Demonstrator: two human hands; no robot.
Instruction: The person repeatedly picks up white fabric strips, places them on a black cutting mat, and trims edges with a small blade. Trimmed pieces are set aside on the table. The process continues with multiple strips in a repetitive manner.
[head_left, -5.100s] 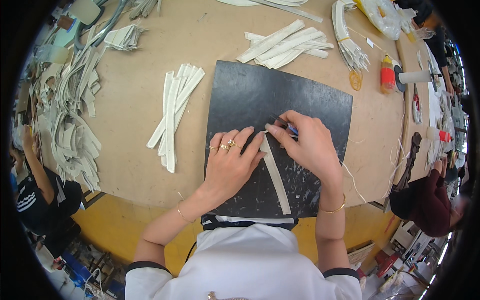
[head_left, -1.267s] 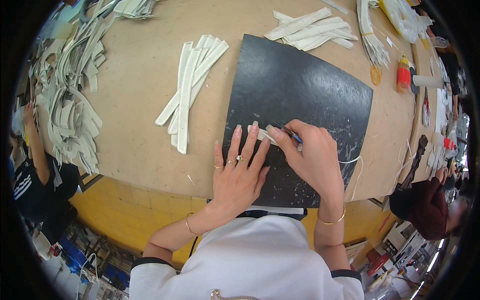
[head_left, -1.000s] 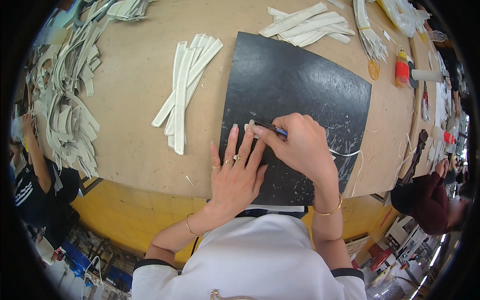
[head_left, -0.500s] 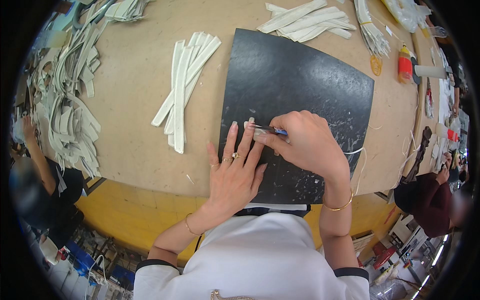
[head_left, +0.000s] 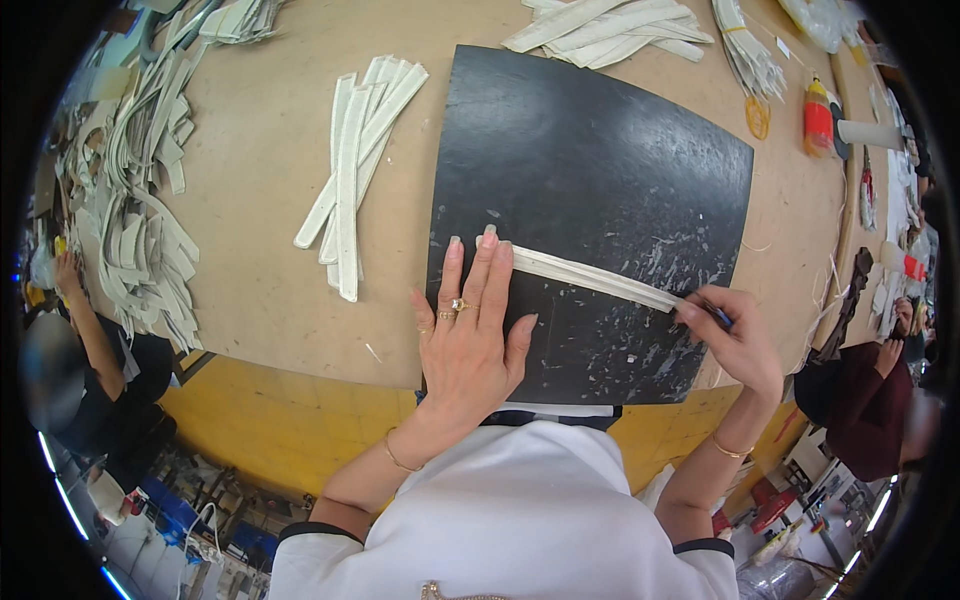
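Observation:
A narrow off-white strip (head_left: 590, 277) with a line along its length lies slanted across the black board (head_left: 590, 140). My left hand (head_left: 470, 325) is laid flat with its fingers stretched out, the fingertips pressing on the strip's left end. At the strip's right end, the fingers of my right hand (head_left: 735, 340) are closed. In that hand is a small blue-handled tool (head_left: 718, 317); its tip is hidden now. The fingertips touch the strip, though I cannot tell how firmly they pinch it.
Left of the board lies a pile of white strips (head_left: 350, 190), and another pile (head_left: 610, 30) is behind it. Grey-white cut pieces (head_left: 140, 220) heap at the far left. A red and yellow bottle (head_left: 817, 120) stands at right. People work on both sides.
My right hand has moved right, away from my left fingertips, to the strip's far end. The strip now shows between my hands. The white cord by my right wrist has gone from there.

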